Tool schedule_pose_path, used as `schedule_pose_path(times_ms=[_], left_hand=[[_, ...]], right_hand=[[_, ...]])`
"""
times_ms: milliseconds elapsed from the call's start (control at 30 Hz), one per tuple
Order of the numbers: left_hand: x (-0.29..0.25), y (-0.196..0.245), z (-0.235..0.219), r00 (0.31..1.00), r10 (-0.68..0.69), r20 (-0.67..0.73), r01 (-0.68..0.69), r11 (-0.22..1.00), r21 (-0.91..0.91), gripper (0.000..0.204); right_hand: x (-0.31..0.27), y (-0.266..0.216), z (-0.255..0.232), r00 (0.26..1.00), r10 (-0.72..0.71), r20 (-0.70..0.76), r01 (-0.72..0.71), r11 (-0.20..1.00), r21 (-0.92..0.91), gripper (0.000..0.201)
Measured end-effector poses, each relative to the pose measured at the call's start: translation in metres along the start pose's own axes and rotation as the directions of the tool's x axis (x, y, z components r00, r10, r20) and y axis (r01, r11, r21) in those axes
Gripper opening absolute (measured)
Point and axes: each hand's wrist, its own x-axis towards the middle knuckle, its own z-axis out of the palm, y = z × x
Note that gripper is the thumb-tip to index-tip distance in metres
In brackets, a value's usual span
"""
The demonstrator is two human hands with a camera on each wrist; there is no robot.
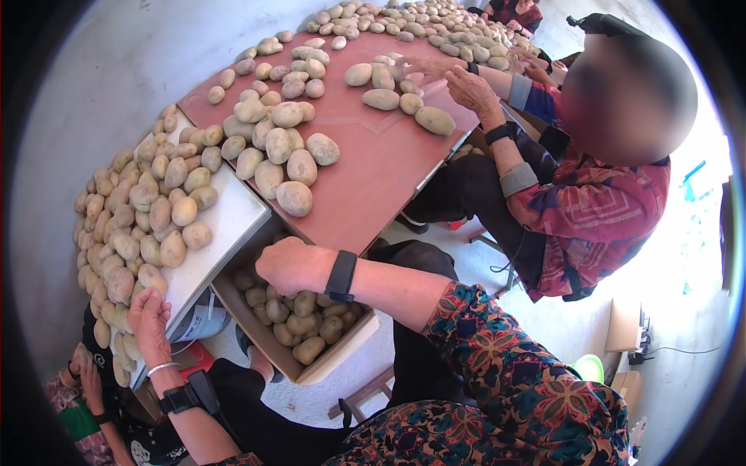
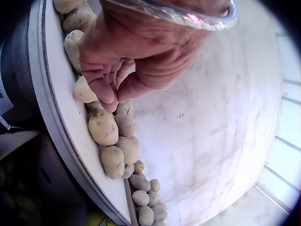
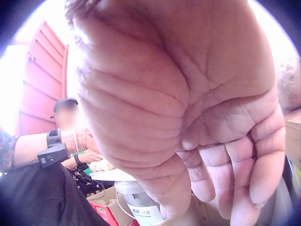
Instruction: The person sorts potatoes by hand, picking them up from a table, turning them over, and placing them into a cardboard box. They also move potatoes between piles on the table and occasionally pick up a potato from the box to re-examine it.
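Only in right wrist view, palm of right hand (image 3: 183,113).

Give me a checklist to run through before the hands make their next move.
1. Right hand empty: ok; its palm is bare and its fingers are loosely bent.
2. Left hand empty: ok; nothing shows between thumb and fingers.
3. Potatoes near the left hand: ok; several lie beside it on the white table.
4. White table cleared: not ok; many potatoes remain.
5. Box open on top: ok; potatoes lie inside, below the right hand.
6. Bucket contents: cannot tell; the inside is hidden.
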Motion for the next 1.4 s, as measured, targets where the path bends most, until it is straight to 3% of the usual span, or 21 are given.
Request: schedule_pose_path(times_ms=[267,500,700,767,1000,1067,1133,1167,1233,1300,1400], left_hand=[[0.000,-0.001,0.001,1.000,0.003,0.007,-0.003,1.000,0.004,0.032],[0.011,-0.008,-0.002,1.000,0.009,0.025,-0.008,0.999,-0.039,0.031],[0.019,-0.015,-0.004,0.999,0.010,0.040,-0.008,0.999,-0.052,0.022],[0.020,-0.015,-0.004,0.999,0.002,0.046,0.000,0.999,-0.049,0.021],[0.025,-0.019,-0.003,1.000,0.004,0.002,-0.004,1.000,-0.012,0.021],[0.029,-0.023,-0.007,0.998,0.059,0.027,-0.058,0.998,-0.040,0.022],[0.021,-0.012,-0.004,0.997,0.062,0.048,-0.063,0.997,0.036,0.020],[0.013,-0.006,0.002,0.997,0.077,0.023,-0.078,0.996,0.043,0.021],[0.006,-0.001,0.008,0.999,0.033,-0.042,-0.032,0.999,0.029,0.021],[0.004,0.000,0.008,0.998,0.030,-0.048,-0.030,1.000,0.003,0.020],[-0.003,0.007,0.012,0.989,0.024,-0.143,-0.028,0.999,-0.024,0.018]], right_hand=[[0.001,0.004,0.009,0.994,-0.043,-0.098,0.046,0.998,0.034,0.014],[0.000,0.004,0.003,0.999,-0.033,-0.021,0.034,0.998,0.047,0.019],[0.007,0.009,0.013,0.996,-0.047,-0.080,0.049,0.999,0.019,0.019],[0.007,0.009,0.016,0.988,-0.054,-0.143,0.056,0.998,0.010,0.014],[0.000,0.009,0.012,0.985,-0.077,-0.157,0.081,0.996,0.023,0.014],[-0.008,0.007,0.002,0.991,-0.071,-0.110,0.077,0.996,0.050,0.016],[0.000,0.012,0.013,0.982,-0.091,-0.163,0.094,0.995,0.011,0.018],[0.002,0.016,0.019,0.965,-0.143,-0.220,0.147,0.989,0.001,0.018],[-0.003,0.008,0.006,0.984,-0.103,-0.144,0.098,0.994,-0.042,0.014],[0.011,0.020,0.025,0.978,-0.129,-0.161,0.131,0.991,-0.003,0.015],[0.008,0.012,0.013,0.987,-0.118,-0.109,0.117,0.993,-0.018,0.019]])
